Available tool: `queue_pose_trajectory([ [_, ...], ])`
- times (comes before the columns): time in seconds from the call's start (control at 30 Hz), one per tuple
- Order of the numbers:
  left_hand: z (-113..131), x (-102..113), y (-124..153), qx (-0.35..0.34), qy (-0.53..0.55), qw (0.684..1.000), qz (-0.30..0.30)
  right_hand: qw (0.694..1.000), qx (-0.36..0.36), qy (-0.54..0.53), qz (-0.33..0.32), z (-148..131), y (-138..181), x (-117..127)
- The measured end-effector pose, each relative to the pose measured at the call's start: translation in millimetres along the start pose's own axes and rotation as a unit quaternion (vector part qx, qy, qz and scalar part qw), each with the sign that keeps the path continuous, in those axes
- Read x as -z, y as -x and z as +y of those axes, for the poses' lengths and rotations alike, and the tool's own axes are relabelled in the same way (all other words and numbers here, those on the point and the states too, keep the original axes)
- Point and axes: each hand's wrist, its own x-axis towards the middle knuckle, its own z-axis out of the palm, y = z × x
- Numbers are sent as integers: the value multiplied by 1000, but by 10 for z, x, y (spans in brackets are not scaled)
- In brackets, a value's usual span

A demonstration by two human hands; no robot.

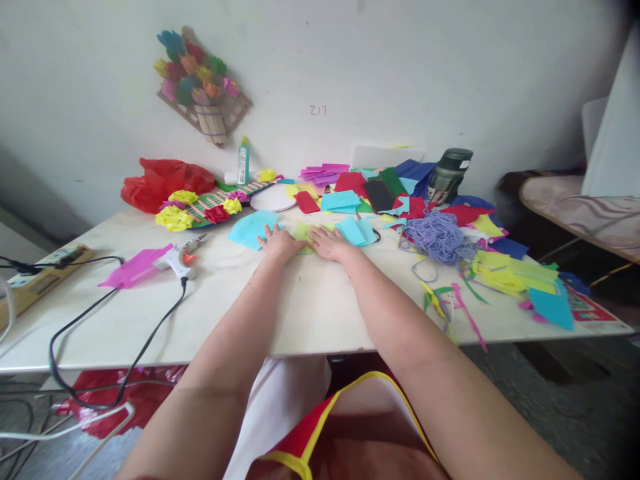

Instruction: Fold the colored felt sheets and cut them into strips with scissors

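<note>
Both hands lie on the white table. My left hand (281, 244) is flat with its fingers apart, the tips over the lower right edge of a light blue sheet of paper (250, 229). My right hand (327, 244) lies flat on a yellow-green piece of paper (302, 231), its fingers pointing left and partly covering it. Close by on the right of that hand is a folded light blue paper (358, 231). A hot glue gun (177, 260) rests farther left, beside a pink paper (137, 267).
Purple yarn (437, 237) and paper scraps (515, 272) crowd the right side. A dark bottle (450, 175) stands at the back. Paper flowers on a green board (205, 208) lie back left. A black cord (145, 357) hangs over the front edge from the glue gun.
</note>
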Motion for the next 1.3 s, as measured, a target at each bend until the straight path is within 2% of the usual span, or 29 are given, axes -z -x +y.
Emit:
queue_pose_trajectory([
  [0.23,19,21,41,-20,2,1000,0,1000,-2,-12,-3,-14,28,21],
  [0.47,63,78,107,-67,-7,994,85,1000,0,-7,-3,-22,53,34],
  [0.63,107,108,109,-35,42,998,44,1000,0,-7,-3,-16,41,30],
  [0.8,57,165,102,26,31,998,46,1000,-1,-9,-6,-7,29,25],
  [1.1,89,82,99,-8,-7,998,54,1000,7,-11,5,-5,37,23],
  [1.3,108,64,95,-31,89,995,35,1000,3,-13,-3,-15,31,23],
])
